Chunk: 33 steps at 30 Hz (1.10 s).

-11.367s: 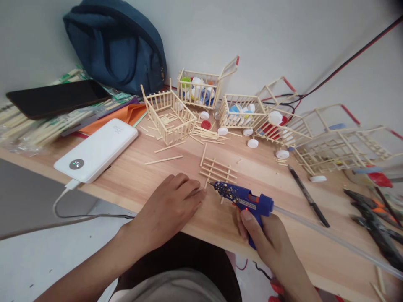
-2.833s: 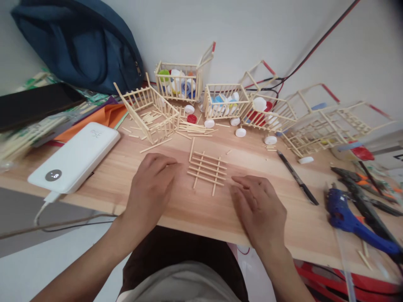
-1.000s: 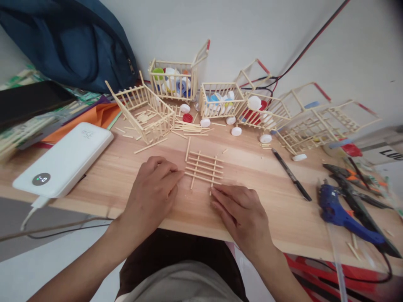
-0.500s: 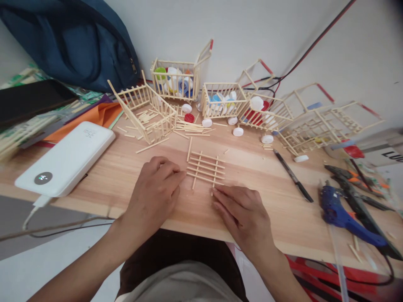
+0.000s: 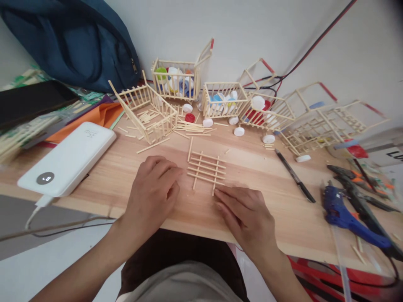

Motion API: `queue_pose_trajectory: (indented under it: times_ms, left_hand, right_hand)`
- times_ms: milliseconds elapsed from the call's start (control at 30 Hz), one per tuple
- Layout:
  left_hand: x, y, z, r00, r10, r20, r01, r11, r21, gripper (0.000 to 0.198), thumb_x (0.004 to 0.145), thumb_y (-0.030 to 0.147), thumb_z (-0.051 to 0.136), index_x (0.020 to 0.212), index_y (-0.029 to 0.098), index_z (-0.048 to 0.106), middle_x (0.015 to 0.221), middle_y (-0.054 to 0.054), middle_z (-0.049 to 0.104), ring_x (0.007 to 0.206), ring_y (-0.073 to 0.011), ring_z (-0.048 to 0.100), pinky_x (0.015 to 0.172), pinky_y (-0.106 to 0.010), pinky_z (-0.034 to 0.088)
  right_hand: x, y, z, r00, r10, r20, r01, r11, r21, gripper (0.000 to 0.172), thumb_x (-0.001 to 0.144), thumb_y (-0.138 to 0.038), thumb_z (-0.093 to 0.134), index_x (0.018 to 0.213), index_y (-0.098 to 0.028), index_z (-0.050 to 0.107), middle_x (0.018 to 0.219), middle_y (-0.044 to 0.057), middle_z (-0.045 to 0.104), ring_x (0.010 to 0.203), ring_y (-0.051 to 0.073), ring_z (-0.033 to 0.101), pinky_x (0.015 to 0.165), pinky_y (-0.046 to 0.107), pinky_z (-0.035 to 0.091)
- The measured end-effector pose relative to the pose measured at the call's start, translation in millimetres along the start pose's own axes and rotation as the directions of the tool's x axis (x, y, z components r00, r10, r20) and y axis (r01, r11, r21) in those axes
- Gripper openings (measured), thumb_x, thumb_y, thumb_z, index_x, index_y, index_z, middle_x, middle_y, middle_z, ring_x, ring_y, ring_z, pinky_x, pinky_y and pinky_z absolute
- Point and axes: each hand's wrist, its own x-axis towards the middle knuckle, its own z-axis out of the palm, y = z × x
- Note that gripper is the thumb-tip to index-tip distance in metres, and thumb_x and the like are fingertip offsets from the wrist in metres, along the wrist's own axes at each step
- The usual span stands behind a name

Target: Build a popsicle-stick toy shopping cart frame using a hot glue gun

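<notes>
A small grid of thin wooden sticks [image 5: 207,169] lies flat on the table, with several crosswise sticks laid over two lengthwise ones. My right hand [image 5: 244,212] is at its lower right corner, fingertips closed on the near end of the right lengthwise stick. Just left of the grid, my left hand [image 5: 155,188] rests with its fingers loosely bent and a gap beside the thumb. It holds nothing that I can see, and its fingertips are slightly apart from the grid. One loose stick [image 5: 190,149] lies by the grid's upper left corner.
Behind stand an unfinished stick basket [image 5: 160,105] and several miniature stick carts [image 5: 176,75], some filled with bottle caps. A white power bank [image 5: 67,159] lies left. To the right are a black pen [image 5: 294,174], a blue glue gun [image 5: 349,218] and pliers [image 5: 365,197].
My left hand has drawn back slightly to the left, away from the grid's edge. My right hand stays at the lower right corner. The view has shifted a little.
</notes>
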Motion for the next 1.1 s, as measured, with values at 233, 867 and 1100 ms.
queue_pose_trajectory:
  times_ms: [233,867,1100]
  left_hand:
    - [-0.3,4.9,-1.3,0.986,0.165,-0.025,-0.165,0.986,-0.015,0.023,0.087,0.007,0.054,0.103,0.022,0.063,0.099,-0.006,0.070,0.102,-0.0260,0.055,0.087,-0.045,0.048]
    - [2.3,8.0,9.6,0.950,0.284,0.134,-0.298,0.949,0.100,0.018,0.087,0.013,0.060,0.105,0.013,0.062,0.106,-0.007,0.067,0.108,-0.0277,0.050,0.090,-0.043,0.043]
    - [2.9,8.9,9.0,0.948,0.279,0.152,-0.298,0.947,0.122,0.022,0.087,0.013,0.062,0.109,0.012,0.063,0.108,-0.006,0.067,0.108,-0.0273,0.049,0.091,-0.042,0.042]
  right_hand:
    - [-6.7,-0.9,-7.6,0.947,0.243,-0.209,-0.253,0.967,-0.022,0.016,0.093,-0.018,0.057,0.101,-0.023,0.070,0.099,0.005,0.073,0.095,0.021,0.066,0.084,0.039,0.045]
    - [-2.1,1.1,-4.1,0.996,0.065,-0.060,-0.072,0.990,-0.118,0.025,0.088,-0.014,0.065,0.112,-0.018,0.071,0.106,0.009,0.070,0.089,0.021,0.060,0.077,0.039,0.039]
    - [-0.2,0.9,-3.5,0.997,0.074,-0.007,-0.074,0.987,-0.144,0.025,0.092,-0.018,0.062,0.115,-0.019,0.070,0.110,0.008,0.070,0.093,0.022,0.059,0.077,0.039,0.037]
